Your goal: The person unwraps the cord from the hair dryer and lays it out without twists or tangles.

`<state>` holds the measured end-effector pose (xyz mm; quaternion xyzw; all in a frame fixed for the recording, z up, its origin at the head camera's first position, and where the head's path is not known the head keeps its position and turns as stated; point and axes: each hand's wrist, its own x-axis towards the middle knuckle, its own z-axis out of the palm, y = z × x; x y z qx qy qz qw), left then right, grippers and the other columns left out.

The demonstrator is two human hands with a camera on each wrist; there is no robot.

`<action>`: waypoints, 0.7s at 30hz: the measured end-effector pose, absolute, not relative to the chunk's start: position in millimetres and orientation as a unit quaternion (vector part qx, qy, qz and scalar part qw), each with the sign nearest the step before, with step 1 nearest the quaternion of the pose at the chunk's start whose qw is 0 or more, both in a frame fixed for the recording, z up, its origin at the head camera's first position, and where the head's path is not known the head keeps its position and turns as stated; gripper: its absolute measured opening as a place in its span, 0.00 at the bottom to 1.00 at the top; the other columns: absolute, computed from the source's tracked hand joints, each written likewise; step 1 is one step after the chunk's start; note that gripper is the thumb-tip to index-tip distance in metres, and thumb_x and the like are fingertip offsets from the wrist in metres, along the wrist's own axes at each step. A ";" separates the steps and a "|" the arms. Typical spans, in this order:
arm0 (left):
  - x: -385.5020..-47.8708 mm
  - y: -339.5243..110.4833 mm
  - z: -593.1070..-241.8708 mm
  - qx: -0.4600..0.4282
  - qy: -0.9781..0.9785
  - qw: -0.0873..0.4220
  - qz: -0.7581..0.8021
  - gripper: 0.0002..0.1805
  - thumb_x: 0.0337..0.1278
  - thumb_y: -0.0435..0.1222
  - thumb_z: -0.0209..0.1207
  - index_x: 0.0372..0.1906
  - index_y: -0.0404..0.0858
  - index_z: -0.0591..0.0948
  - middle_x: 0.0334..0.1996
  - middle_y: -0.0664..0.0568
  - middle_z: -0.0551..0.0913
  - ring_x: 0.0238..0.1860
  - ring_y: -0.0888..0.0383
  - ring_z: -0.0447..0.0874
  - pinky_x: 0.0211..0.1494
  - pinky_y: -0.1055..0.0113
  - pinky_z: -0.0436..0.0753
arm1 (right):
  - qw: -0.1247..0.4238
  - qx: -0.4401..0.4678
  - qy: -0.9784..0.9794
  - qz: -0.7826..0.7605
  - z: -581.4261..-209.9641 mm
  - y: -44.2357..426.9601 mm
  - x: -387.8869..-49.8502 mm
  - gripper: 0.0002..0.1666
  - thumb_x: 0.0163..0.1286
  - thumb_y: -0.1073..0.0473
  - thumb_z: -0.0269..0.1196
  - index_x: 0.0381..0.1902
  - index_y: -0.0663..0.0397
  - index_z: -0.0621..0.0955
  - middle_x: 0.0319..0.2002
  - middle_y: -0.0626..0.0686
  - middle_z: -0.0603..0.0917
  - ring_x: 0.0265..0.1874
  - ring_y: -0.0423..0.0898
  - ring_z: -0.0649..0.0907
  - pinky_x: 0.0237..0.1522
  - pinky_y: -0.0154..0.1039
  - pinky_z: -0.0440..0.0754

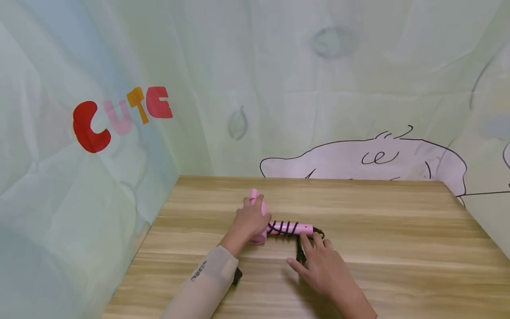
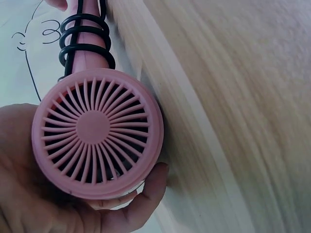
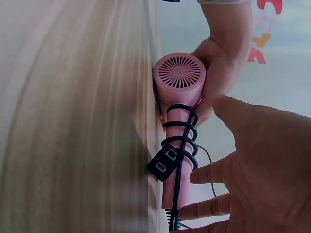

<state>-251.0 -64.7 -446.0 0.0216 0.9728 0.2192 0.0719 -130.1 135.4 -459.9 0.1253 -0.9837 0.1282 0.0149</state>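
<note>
A pink hair dryer [image 1: 306, 229] lies on the wooden table, its handle pointing right. My left hand [image 1: 250, 220] grips the dryer's body from above, fingers curled around it. The round slatted grille [image 2: 93, 127] faces the left wrist camera. A black cord [image 3: 180, 125] winds several times around the handle, and its black plug [image 3: 164, 161] hangs at the side. My right hand [image 1: 323, 266] is by the handle's end with fingers spread and nearly straight. Its fingertips are at the handle; whether they press on it I cannot tell.
The wooden table [image 1: 398, 230] spreads out on both sides of the dryer. Behind it hangs a pale printed cloth [image 1: 223, 88] with a cartoon drawing, and coloured letters are on the left side. A dark strap piece [image 1: 237, 276] shows under the left wrist.
</note>
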 end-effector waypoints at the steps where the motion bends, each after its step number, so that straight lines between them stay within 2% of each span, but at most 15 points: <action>1: -251.3 -64.5 -445.5 0.022 0.973 0.071 0.220 0.40 0.70 0.52 0.56 0.80 0.49 0.57 0.74 0.32 0.57 0.56 0.30 0.74 0.53 0.40 0.80 | 0.014 0.125 -0.984 0.129 -460.2 134.8 -129.9 0.50 0.70 0.27 0.54 0.75 0.57 0.67 0.70 0.70 0.68 0.61 0.72 0.74 0.55 0.65 0.79; 8: -250.8 -63.0 -444.2 0.012 0.972 0.072 0.225 0.40 0.70 0.52 0.56 0.81 0.49 0.56 0.74 0.32 0.57 0.56 0.31 0.74 0.54 0.42 0.80 | 0.021 0.130 -0.983 0.129 -462.5 131.1 -129.2 0.51 0.70 0.27 0.55 0.75 0.58 0.67 0.69 0.73 0.68 0.62 0.73 0.73 0.55 0.65 0.79; 12: -251.0 -63.3 -444.6 0.010 0.971 0.073 0.228 0.40 0.70 0.52 0.56 0.81 0.49 0.56 0.74 0.32 0.57 0.55 0.32 0.75 0.50 0.44 0.82 | 0.030 0.139 -0.981 0.129 -464.8 128.5 -129.3 0.50 0.71 0.28 0.54 0.74 0.60 0.68 0.69 0.74 0.67 0.63 0.74 0.72 0.58 0.65 0.77; 17: -251.1 -63.4 -444.1 0.008 0.969 0.075 0.235 0.40 0.70 0.51 0.57 0.81 0.50 0.56 0.73 0.31 0.57 0.53 0.32 0.77 0.45 0.47 0.83 | 0.036 0.150 -0.980 0.129 -466.6 124.4 -128.7 0.49 0.70 0.28 0.56 0.72 0.62 0.70 0.67 0.70 0.72 0.63 0.69 0.74 0.55 0.65 0.79; 21: -250.6 -63.0 -445.2 0.003 0.966 0.078 0.246 0.40 0.69 0.51 0.57 0.81 0.50 0.57 0.72 0.30 0.57 0.50 0.33 0.78 0.41 0.50 0.83 | 0.045 0.165 -0.978 0.120 -468.0 120.8 -129.9 0.48 0.70 0.29 0.57 0.70 0.63 0.72 0.60 0.65 0.78 0.58 0.64 0.78 0.51 0.61 0.82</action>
